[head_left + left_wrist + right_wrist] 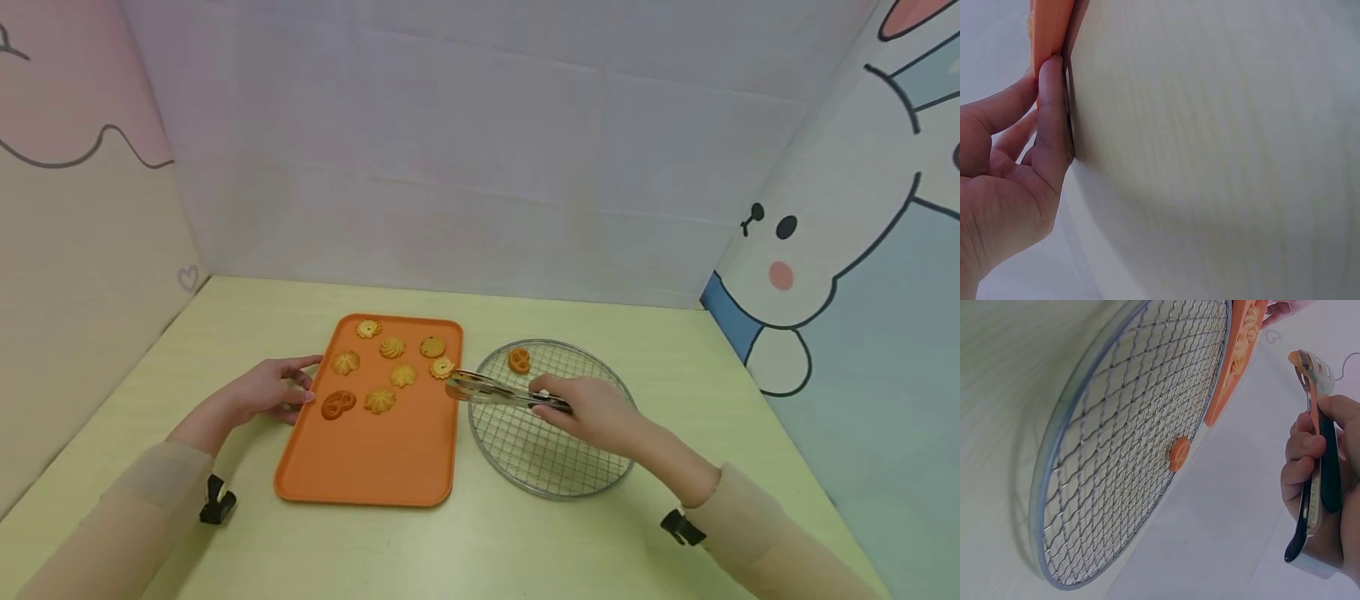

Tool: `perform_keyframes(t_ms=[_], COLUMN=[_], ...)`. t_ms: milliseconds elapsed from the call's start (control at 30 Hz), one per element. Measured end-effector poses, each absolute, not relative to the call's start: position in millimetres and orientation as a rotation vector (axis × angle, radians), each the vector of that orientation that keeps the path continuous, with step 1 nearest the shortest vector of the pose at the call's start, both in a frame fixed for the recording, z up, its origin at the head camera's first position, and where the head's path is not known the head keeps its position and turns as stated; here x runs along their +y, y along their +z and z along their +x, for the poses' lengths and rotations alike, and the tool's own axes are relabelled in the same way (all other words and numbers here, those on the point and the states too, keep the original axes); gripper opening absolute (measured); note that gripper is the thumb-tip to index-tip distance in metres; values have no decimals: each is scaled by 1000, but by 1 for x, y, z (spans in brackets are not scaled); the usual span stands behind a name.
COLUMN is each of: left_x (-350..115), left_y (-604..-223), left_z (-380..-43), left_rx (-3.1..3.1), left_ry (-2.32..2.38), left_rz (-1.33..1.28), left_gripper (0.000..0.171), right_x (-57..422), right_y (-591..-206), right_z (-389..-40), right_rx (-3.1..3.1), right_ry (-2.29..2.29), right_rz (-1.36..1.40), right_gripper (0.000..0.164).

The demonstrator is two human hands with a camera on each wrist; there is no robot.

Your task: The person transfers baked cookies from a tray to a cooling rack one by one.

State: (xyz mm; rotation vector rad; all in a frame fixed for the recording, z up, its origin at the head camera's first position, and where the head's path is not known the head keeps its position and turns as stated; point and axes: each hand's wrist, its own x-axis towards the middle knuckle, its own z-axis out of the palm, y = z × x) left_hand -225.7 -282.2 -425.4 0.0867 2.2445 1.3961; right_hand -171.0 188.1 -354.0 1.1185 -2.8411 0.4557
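Observation:
My right hand (592,408) grips metal tongs with dark handles (517,396), holding them over the left side of the round wire rack (555,467). Their tips reach the right rim of an orange tray (367,467), close beside a round cookie (442,367). In the right wrist view an orange-brown piece (1296,360) shows at the tong tips; I cannot tell its kind. At the tray's left edge, my left hand (262,390) pinches the rim between thumb and fingers. Several cookies (379,401) and a pretzel-shaped cookie (338,405) lie on the tray.
Another pretzel-shaped cookie (519,361) sits near the back of the wire rack. Tray and rack stand side by side on a pale wooden table (360,550). A white wall (450,167) rises behind, with printed panels at both sides.

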Motion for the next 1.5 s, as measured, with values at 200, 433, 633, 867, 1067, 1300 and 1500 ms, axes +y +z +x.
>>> perform_keyframes(t_ms=[200,433,633,867,1067,1300,1500], left_x=[-283,-283,-282,-281,-281,-282,-282], left_y=[-425,-424,-423,-420,-422,-424,-425], left_z=[-226,-225,-225,-225,-226,-226,-226], left_rx=[2241,2239,2232,2227,2238,2240,2242], left_ry=[1398,1399,1400,1398,1382,1388,1385], left_rz=[86,83,80,74,57,54,53], left_gripper=[75,75,75,74,75,75,76], right_x=[200,212,218,223,226,229,229], right_y=[-355,-363,-372,-380,-391,-398,-402], right_z=[-172,-176,-181,-186,-191,-193,-193], right_rx=[-2827,-2845,-2868,-2879,-2856,-2851,-2905], right_ry=[440,447,434,443,474,471,452], right_rz=[1091,1055,1031,1040,1081,1090,1047], right_gripper=[27,27,27,27,23,23,27])
